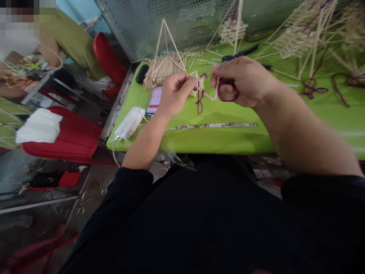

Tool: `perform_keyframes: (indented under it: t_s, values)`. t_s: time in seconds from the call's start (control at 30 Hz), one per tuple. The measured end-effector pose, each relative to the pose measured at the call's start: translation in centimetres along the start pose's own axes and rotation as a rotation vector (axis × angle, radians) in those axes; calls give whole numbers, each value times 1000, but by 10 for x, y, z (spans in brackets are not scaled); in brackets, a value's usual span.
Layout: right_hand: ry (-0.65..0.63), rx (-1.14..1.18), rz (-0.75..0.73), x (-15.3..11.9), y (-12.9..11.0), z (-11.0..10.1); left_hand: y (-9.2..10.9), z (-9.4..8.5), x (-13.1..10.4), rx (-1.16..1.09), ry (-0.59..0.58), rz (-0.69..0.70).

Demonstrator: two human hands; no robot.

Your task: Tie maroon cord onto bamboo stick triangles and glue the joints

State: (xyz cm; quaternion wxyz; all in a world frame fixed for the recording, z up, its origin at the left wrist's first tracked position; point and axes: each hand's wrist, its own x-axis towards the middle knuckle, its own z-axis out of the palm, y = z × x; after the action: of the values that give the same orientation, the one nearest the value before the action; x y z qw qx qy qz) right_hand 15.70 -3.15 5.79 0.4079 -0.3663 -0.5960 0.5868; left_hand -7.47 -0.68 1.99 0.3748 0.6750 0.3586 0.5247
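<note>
Pinching a small stick frame (211, 98) above the green table (228, 142), left hand (177, 91) and right hand (245, 79) share it; likely light, stiff, snappable, best held near the corners.

Wears a loose black top (199, 217), plain across the visible front. Has short, wide sleeves (122, 194) in the same black, with hems ending near the elbows. Leaves both forearms (302, 118), left hand (177, 92) and right hand (243, 80) bare.
</note>
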Motion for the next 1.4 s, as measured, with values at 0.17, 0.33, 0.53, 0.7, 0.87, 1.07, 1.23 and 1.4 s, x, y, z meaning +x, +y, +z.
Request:
perform_keyframes:
  t_s: [0.17,0.33,0.53,0.7,0.87,1.07,1.23,1.4]
  values:
    - [113,54,-117,7,8,-5,-3,-1,2,-125,11,12]
    - [105,26,-176,9,11,-2,0,-1,1,-171,25,-63]
    - [60,17,-203,5,14,14,-3,3,1,-201,6,-72]
    - [80,-19,-188,6,19,16,-9,1,3,-147,-11,-72]
    - [93,-19,-150,5,17,16,-11,2,3,-136,-37,-53]
    - [32,53,-133,5,14,5,-10,0,4,-171,-7,-66]
    - [23,75,-45,10,4,-21,-2,-2,3,-271,31,-94]
    - [48,71,-30,5,-8,-32,-3,-1,4,-356,15,-95]
